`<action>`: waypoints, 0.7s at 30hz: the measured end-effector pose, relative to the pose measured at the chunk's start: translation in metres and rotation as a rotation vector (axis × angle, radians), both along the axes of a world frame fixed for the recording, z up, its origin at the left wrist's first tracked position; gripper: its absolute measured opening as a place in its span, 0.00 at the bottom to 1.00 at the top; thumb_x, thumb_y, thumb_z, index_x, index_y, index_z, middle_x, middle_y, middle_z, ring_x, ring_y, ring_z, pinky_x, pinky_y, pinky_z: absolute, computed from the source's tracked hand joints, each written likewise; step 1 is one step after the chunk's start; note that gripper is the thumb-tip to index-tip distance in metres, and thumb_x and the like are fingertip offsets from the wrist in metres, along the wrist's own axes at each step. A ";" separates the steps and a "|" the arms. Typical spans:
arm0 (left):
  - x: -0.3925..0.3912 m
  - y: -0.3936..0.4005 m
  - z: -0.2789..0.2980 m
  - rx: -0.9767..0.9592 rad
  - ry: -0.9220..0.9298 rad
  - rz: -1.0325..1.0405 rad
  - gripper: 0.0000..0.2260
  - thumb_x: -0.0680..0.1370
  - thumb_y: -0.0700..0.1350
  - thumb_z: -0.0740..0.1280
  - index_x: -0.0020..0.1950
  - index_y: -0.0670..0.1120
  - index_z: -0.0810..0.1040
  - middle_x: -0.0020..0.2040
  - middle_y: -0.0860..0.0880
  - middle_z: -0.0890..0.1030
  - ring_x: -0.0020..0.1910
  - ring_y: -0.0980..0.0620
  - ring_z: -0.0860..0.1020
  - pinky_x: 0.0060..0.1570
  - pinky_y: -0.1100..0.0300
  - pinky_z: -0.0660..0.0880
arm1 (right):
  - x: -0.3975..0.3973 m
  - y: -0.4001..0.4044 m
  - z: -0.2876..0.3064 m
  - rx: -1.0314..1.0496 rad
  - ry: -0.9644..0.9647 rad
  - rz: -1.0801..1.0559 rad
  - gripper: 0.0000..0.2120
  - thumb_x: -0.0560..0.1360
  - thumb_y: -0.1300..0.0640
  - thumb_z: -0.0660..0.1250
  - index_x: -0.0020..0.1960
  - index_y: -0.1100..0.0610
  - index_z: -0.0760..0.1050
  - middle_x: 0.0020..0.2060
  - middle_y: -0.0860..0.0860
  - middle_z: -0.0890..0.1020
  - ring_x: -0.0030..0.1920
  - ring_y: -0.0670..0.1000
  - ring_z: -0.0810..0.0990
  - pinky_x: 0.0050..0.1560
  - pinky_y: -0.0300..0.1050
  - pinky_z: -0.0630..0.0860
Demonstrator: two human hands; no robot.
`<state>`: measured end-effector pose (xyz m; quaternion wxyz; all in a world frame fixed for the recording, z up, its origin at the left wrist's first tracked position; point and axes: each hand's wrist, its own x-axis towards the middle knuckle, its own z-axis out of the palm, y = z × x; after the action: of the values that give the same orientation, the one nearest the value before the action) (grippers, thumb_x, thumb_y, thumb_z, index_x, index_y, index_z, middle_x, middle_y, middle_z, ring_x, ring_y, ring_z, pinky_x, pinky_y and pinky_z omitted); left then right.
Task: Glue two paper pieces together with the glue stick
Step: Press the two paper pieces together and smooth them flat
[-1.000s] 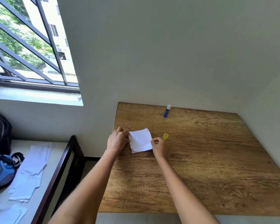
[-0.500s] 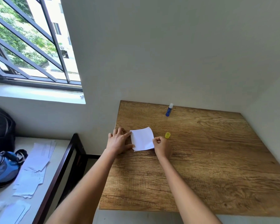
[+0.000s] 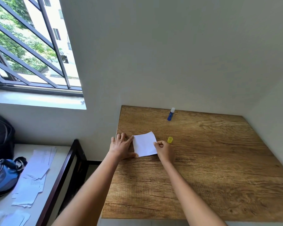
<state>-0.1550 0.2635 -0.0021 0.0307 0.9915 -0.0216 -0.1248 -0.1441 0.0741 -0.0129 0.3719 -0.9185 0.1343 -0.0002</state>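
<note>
While left hand (image 3: 122, 146) presses flat, right hand (image 3: 164, 148) pinches one paper (image 3: 144, 144).

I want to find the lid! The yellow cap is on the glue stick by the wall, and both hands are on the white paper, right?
Not quite. In the head view the yellow cap lies off the glue stick, on the table beside the right hand. Both hands, left hand too, are on the white paper.

We look from the head, forward and down over both forearms, at the left hand (image 3: 121, 146) and right hand (image 3: 165, 149) at arm's reach.
</note>
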 end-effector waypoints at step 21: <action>0.000 0.000 -0.004 -0.012 -0.040 0.005 0.42 0.67 0.70 0.64 0.75 0.55 0.52 0.70 0.45 0.60 0.69 0.43 0.59 0.65 0.47 0.60 | 0.013 0.034 -0.010 -0.574 -0.143 0.397 0.21 0.78 0.52 0.52 0.70 0.46 0.66 0.62 0.56 0.75 0.60 0.55 0.72 0.58 0.52 0.67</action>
<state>-0.1554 0.2635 -0.0061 0.0363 0.9936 -0.0205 -0.1050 -0.1314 0.1079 -0.0230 0.1000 -0.9914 -0.0788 -0.0301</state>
